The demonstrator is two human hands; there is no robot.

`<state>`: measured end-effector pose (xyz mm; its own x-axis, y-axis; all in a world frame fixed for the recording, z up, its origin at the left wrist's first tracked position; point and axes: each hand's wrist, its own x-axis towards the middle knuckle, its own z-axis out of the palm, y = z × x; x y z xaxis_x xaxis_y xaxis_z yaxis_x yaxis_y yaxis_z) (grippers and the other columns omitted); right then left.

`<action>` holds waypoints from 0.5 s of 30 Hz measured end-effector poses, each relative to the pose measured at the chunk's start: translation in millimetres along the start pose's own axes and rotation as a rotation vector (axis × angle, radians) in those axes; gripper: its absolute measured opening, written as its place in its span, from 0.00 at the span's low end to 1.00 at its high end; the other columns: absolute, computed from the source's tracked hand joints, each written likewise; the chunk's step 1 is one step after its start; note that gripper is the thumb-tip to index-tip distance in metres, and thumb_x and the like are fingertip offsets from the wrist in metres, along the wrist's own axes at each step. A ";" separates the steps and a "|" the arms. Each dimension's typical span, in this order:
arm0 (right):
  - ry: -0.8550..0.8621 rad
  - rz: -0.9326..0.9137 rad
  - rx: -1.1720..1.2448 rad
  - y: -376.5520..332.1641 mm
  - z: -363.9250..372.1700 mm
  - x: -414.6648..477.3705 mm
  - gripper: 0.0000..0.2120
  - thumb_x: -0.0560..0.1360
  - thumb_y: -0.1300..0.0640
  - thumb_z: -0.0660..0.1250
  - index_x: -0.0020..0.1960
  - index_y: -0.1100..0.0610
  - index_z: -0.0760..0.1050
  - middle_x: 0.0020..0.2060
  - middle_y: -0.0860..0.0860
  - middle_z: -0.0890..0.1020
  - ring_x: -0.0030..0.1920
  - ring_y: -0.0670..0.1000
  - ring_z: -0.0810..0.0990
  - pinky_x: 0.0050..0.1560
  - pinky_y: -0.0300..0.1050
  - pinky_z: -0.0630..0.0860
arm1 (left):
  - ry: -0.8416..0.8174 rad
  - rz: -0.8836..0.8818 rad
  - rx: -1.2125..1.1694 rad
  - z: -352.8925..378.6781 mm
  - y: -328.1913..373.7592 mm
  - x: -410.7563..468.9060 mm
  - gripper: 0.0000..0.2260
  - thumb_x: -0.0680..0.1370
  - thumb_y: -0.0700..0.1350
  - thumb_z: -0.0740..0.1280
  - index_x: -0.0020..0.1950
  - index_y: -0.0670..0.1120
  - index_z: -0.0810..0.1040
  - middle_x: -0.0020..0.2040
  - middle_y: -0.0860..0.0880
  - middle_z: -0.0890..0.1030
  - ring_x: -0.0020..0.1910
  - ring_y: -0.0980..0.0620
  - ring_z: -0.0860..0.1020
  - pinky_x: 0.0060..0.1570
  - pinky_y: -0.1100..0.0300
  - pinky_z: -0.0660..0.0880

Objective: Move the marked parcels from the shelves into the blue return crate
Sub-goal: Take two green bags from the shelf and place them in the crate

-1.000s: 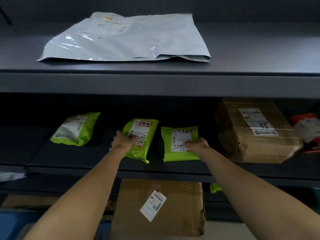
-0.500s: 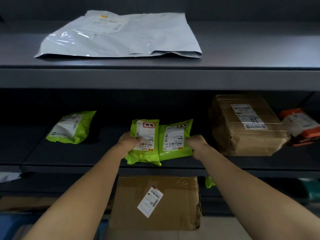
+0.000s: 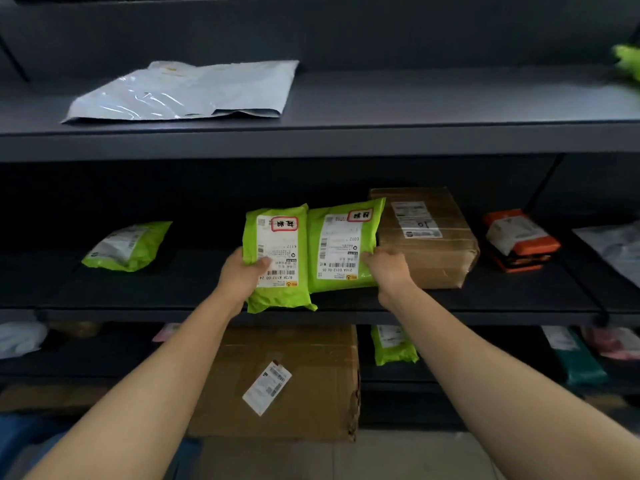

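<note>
Two green parcels with red-framed marks on their white labels are held up side by side in front of the middle shelf [image 3: 519,299]. My left hand [image 3: 239,275] grips the left green parcel [image 3: 277,258] at its lower left, thumb on the label. My right hand [image 3: 388,268] grips the right green parcel [image 3: 343,247] at its lower right corner. Both parcels are tilted up off the shelf, and the left one overlaps the right one's edge. A blue shape [image 3: 20,434] shows at the bottom left; whether it is the crate I cannot tell.
A third green parcel [image 3: 126,245] lies at the shelf's left. A brown box [image 3: 429,237] and an orange packet [image 3: 519,240] sit to the right. A grey mailer [image 3: 187,90] lies on the upper shelf. Below stand a large carton [image 3: 287,382] and another green parcel [image 3: 393,344].
Both hands took hold of the two green parcels lying flat on the shelf, drew them together and lifted them, tilted up, toward me. The view shifted down and back.
</note>
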<state>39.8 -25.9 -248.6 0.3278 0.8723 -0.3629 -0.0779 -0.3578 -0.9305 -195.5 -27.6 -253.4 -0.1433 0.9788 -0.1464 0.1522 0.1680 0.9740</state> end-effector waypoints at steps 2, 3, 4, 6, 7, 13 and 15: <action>0.036 -0.010 0.085 -3.4 -29.6 -10.8 0.09 0.76 0.62 0.64 0.55 0.57 0.68 0.47 0.53 0.79 0.50 0.53 0.78 0.54 0.48 0.72 | -0.018 0.040 -0.009 21.1 10.0 -19.0 0.14 0.77 0.39 0.65 0.63 0.45 0.73 0.59 0.45 0.80 0.52 0.49 0.79 0.46 0.57 0.77; 0.048 -0.027 0.116 -5.1 -44.9 -15.7 0.08 0.76 0.63 0.64 0.54 0.56 0.69 0.46 0.52 0.79 0.49 0.52 0.78 0.55 0.48 0.72 | -0.032 0.062 -0.008 32.1 15.0 -27.4 0.14 0.77 0.39 0.65 0.62 0.45 0.73 0.59 0.45 0.80 0.52 0.49 0.79 0.45 0.57 0.77; 0.063 -0.051 0.129 -6.7 -61.3 -20.5 0.07 0.75 0.64 0.64 0.51 0.56 0.71 0.46 0.52 0.79 0.48 0.52 0.78 0.54 0.48 0.72 | -0.050 0.085 -0.003 43.6 20.3 -35.3 0.13 0.77 0.39 0.65 0.62 0.46 0.74 0.58 0.46 0.80 0.51 0.50 0.79 0.45 0.58 0.77; 0.112 -0.096 0.149 -8.8 -95.9 -31.3 0.06 0.75 0.64 0.64 0.44 0.54 0.71 0.43 0.50 0.78 0.48 0.53 0.77 0.55 0.50 0.73 | -0.091 0.133 0.007 69.3 30.4 -50.1 0.12 0.77 0.39 0.65 0.61 0.47 0.74 0.57 0.46 0.80 0.52 0.50 0.80 0.45 0.58 0.77; 0.135 -0.113 0.160 -8.9 -113.5 -36.0 0.08 0.74 0.64 0.64 0.41 0.53 0.71 0.41 0.50 0.77 0.49 0.54 0.78 0.56 0.52 0.74 | -0.110 0.155 0.014 83.6 35.2 -57.0 0.12 0.77 0.39 0.65 0.61 0.47 0.74 0.57 0.47 0.80 0.52 0.50 0.80 0.45 0.58 0.77; 0.295 -0.121 0.241 1.1 -223.3 -62.6 0.07 0.73 0.64 0.64 0.39 0.55 0.71 0.43 0.55 0.79 0.50 0.58 0.78 0.55 0.55 0.75 | -0.227 0.248 0.055 182.7 56.8 -97.4 0.13 0.77 0.39 0.65 0.62 0.44 0.73 0.56 0.46 0.80 0.52 0.48 0.79 0.49 0.54 0.77; 0.375 -0.133 0.243 6.5 -261.4 -73.9 0.09 0.74 0.65 0.64 0.37 0.55 0.70 0.40 0.54 0.76 0.46 0.56 0.75 0.48 0.51 0.72 | -0.286 0.276 0.058 218.9 62.2 -112.6 0.13 0.77 0.39 0.65 0.62 0.44 0.73 0.55 0.47 0.80 0.52 0.48 0.79 0.50 0.55 0.76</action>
<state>261.2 -179.8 -214.9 0.6646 0.7083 -0.2380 -0.2160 -0.1229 -0.9686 44.2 -101.6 -214.2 0.1873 0.9798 0.0697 0.2032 -0.1080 0.9732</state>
